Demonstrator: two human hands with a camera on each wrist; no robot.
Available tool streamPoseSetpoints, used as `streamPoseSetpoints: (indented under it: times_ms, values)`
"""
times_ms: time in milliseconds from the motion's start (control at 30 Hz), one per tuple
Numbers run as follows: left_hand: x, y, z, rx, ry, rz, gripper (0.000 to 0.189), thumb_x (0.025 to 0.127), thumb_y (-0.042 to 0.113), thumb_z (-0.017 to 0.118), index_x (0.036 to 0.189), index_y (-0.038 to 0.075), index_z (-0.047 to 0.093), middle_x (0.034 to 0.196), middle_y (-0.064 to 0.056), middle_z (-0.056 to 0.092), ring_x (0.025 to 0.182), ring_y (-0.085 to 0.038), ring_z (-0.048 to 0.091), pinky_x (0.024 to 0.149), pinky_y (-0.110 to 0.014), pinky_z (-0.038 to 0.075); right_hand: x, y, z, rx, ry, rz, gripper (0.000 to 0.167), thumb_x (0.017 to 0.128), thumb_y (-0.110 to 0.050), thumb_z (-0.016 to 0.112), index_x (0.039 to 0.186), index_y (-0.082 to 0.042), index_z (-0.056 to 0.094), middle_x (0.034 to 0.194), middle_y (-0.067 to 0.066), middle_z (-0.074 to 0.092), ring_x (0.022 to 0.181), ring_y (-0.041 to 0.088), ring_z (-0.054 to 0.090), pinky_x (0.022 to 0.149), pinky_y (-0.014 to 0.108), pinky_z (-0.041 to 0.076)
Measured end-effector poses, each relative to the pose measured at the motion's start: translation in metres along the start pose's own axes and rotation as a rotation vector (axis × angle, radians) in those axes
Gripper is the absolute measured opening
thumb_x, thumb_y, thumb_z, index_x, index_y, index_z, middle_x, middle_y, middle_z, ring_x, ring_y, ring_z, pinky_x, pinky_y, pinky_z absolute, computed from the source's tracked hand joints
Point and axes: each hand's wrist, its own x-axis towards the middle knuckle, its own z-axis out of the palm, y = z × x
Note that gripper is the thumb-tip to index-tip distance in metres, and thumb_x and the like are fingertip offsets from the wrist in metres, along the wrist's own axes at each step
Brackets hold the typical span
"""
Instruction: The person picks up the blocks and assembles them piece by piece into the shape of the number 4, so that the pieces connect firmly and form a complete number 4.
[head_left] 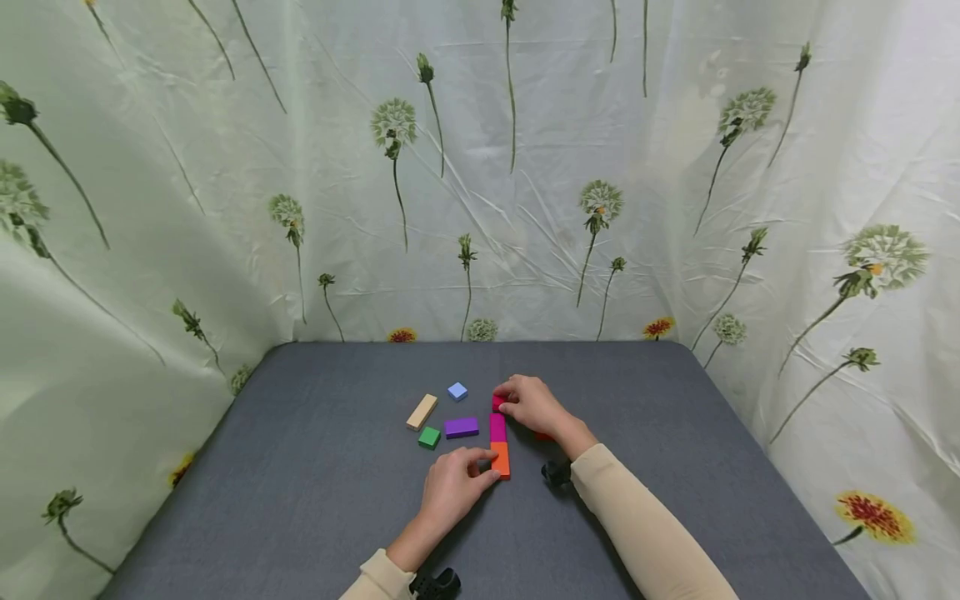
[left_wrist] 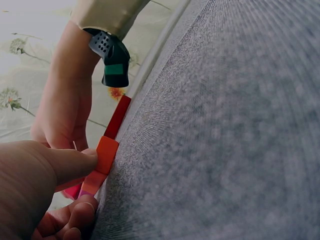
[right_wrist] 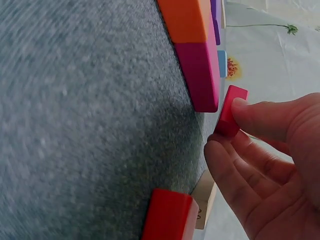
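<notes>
In the head view, my right hand (head_left: 534,403) pinches a small crimson block (head_left: 497,402) between thumb and fingers, just beyond a magenta block (head_left: 497,427). The right wrist view shows the crimson block (right_wrist: 231,111) tilted, a gap between it and the magenta block's end. My left hand (head_left: 456,483) grips the left side of an orange block (head_left: 501,462), with the thumb near its close end. The orange and magenta blocks lie end to end in one line. In the left wrist view, the thumb presses the orange block (left_wrist: 106,154).
Left of the line lie a purple block (head_left: 461,428), a green block (head_left: 429,438), a light wooden block (head_left: 422,412) and a blue block (head_left: 457,392). A red block (right_wrist: 167,215) lies under the right wrist, near another pale wooden block (right_wrist: 204,200). Patterned curtains surround the grey table (head_left: 300,483).
</notes>
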Motion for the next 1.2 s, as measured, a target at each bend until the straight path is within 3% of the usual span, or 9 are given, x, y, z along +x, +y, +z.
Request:
streamPoseSetpoints:
  times_ms: [533,933,1200]
  values:
    - [-0.0022,-0.0010,0.0001,-0.003,-0.008,-0.005,0.028,0.083,0.033,0.084,0.109,0.023,0.079,0.067,0.013,0.050,0.055,-0.004,0.044,0.051,-0.026,0.034,0.0031,-0.0004,0.0066,-0.046,-0.037,0.006,0.026,0.094,-0.014,0.072,0.121,-0.011,0.074,0.100,-0.001,0.061,0.091,0.016,0.062,0.081,0.037,0.052]
    - [-0.0017,0.0007,-0.0023,-0.005,-0.003,-0.007,0.028,0.082,0.032,0.085,0.109,0.023,0.080,0.066,0.012,0.049,0.055,-0.005,0.044,0.051,-0.026,0.034,0.0064,-0.0019,0.0057,-0.031,-0.064,0.010,0.024,0.096,-0.017,0.071,0.119,-0.012,0.075,0.101,-0.002,0.061,0.092,0.016,0.062,0.082,0.037,0.052]
    - [-0.0008,-0.0008,-0.0019,-0.024,-0.008,0.013,0.027,0.083,0.032,0.084,0.108,0.022,0.079,0.068,0.013,0.051,0.056,-0.004,0.046,0.052,-0.026,0.037,0.0069,-0.0004,0.0090,-0.016,-0.041,0.014,0.021,0.097,-0.020,0.069,0.116,-0.013,0.076,0.098,-0.002,0.059,0.092,0.016,0.062,0.081,0.035,0.052]
